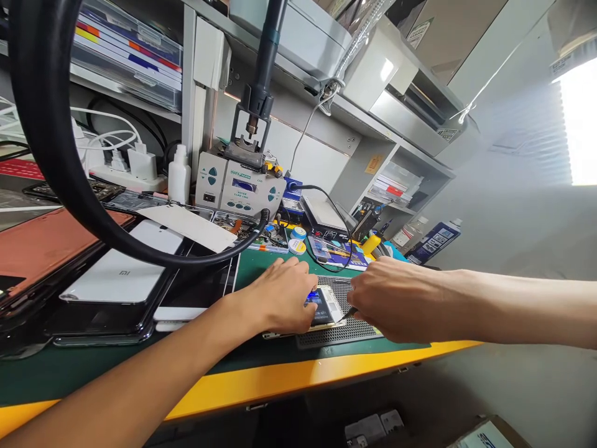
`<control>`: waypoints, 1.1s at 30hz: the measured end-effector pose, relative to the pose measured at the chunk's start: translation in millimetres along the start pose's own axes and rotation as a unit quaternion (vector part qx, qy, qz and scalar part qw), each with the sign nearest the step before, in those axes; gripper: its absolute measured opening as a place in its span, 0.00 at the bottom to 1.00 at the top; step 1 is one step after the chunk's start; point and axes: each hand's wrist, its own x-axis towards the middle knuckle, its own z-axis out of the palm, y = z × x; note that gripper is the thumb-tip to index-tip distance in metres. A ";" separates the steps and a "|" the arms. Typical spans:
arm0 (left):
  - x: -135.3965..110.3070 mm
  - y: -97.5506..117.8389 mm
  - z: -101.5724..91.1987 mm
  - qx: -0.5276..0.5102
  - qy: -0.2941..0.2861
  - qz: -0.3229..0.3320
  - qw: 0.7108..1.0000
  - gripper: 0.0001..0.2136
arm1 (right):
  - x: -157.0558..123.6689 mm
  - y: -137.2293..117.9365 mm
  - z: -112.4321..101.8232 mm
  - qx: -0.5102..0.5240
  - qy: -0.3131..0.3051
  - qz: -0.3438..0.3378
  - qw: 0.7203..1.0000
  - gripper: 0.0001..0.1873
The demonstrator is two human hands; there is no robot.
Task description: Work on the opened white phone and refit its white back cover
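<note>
The opened phone point(323, 314) lies beneath the left hand point(288, 297), which holds it; the right hand point(385, 302) grips a dark tool point(349, 313) at the phone's corner.

Left hand point(290, 297) palm-down, right hand point(385, 300) clenched

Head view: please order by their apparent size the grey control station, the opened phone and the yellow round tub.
1. Grey control station
2. Opened phone, partly hidden by the left hand
3. Yellow round tub
</note>
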 end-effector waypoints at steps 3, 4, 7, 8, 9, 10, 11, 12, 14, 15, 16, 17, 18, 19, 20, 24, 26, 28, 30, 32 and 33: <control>-0.5 1.0 -0.9 0.001 -0.006 -0.002 1.000 0.13 | -2.4 -5.5 1.7 -0.046 0.033 -0.026 0.998 0.10; -0.7 1.2 -1.1 0.001 -0.008 -0.003 1.000 0.13 | -3.5 -7.1 2.0 -0.053 0.040 -0.031 0.997 0.10; -0.8 1.3 -1.6 0.002 -0.012 -0.006 1.000 0.15 | -4.6 -9.7 2.3 -0.059 0.026 -0.023 0.998 0.09; -0.8 1.2 -1.7 0.003 -0.012 -0.007 1.000 0.15 | -4.0 -9.8 2.1 -0.060 0.018 -0.017 0.998 0.09; -0.8 1.2 -1.9 0.004 -0.012 -0.007 1.000 0.15 | -3.0 -9.6 1.7 -0.059 0.014 -0.013 0.998 0.09; -0.8 1.1 -2.0 0.004 -0.013 -0.008 1.000 0.15 | -1.8 -9.3 1.0 -0.059 0.012 -0.013 0.998 0.09; -0.9 1.1 -2.0 0.005 -0.014 -0.008 1.000 0.15 | -0.7 -9.0 0.0 -0.056 0.013 -0.014 0.998 0.09; -1.0 1.1 -1.9 0.005 -0.014 -0.008 1.000 0.15 | 0.2 -8.7 -1.2 -0.049 0.015 -0.020 0.999 0.08; -1.0 0.9 -1.6 0.007 -0.014 -0.007 1.000 0.14 | 1.2 -8.1 -3.5 -0.030 0.018 -0.034 0.999 0.08; -1.0 0.7 -1.3 0.008 -0.013 -0.007 1.000 0.14 | 1.3 -7.6 -4.3 -0.026 0.023 -0.036 0.999 0.08; -0.8 0.4 -0.9 0.009 -0.012 -0.006 1.000 0.14 | 1.4 -6.9 -4.6 -0.024 0.028 -0.035 0.999 0.08; -0.5 0.1 -0.4 0.009 -0.011 -0.006 1.000 0.14 | 1.4 -5.8 -4.4 -0.022 0.032 -0.029 0.999 0.07; -0.2 -0.3 0.1 0.009 -0.010 -0.006 1.000 0.14 | 1.6 -4.6 -3.9 -0.017 0.028 -0.019 0.999 0.06; 0.1 -0.7 0.6 0.008 -0.009 -0.006 1.000 0.15 | 1.9 -3.1 -3.1 -0.010 0.018 -0.006 1.000 0.06; 0.3 -1.0 1.2 0.007 -0.007 -0.006 1.000 0.15 | 2.3 -1.5 -2.2 0.001 0.004 0.005 1.000 0.08; 0.1 -1.4 2.3 0.009 -0.004 -0.005 1.000 0.14 | 4.1 3.7 1.0 0.028 -0.017 0.015 0.999 0.10; -0.6 -1.1 2.3 0.010 -0.003 -0.005 1.000 0.14 | 4.3 4.5 1.4 0.024 0.007 0.003 1.000 0.06; -1.2 -0.8 2.2 0.011 -0.002 -0.004 1.000 0.14 | 4.1 4.0 0.3 0.021 0.018 -0.001 1.000 0.07; -1.3 -0.9 2.4 0.010 0.000 -0.003 1.000 0.14 | 3.8 2.9 -2.0 0.017 0.008 0.011 1.000 0.07; -0.9 -1.4 2.9 0.010 0.003 -0.003 1.000 0.14 | 3.8 2.3 -4.4 0.010 -0.008 0.021 1.000 0.16; -0.5 -1.6 3.1 0.009 0.004 -0.003 1.000 0.14 | 3.8 2.6 -5.0 0.007 -0.015 0.021 1.000 0.17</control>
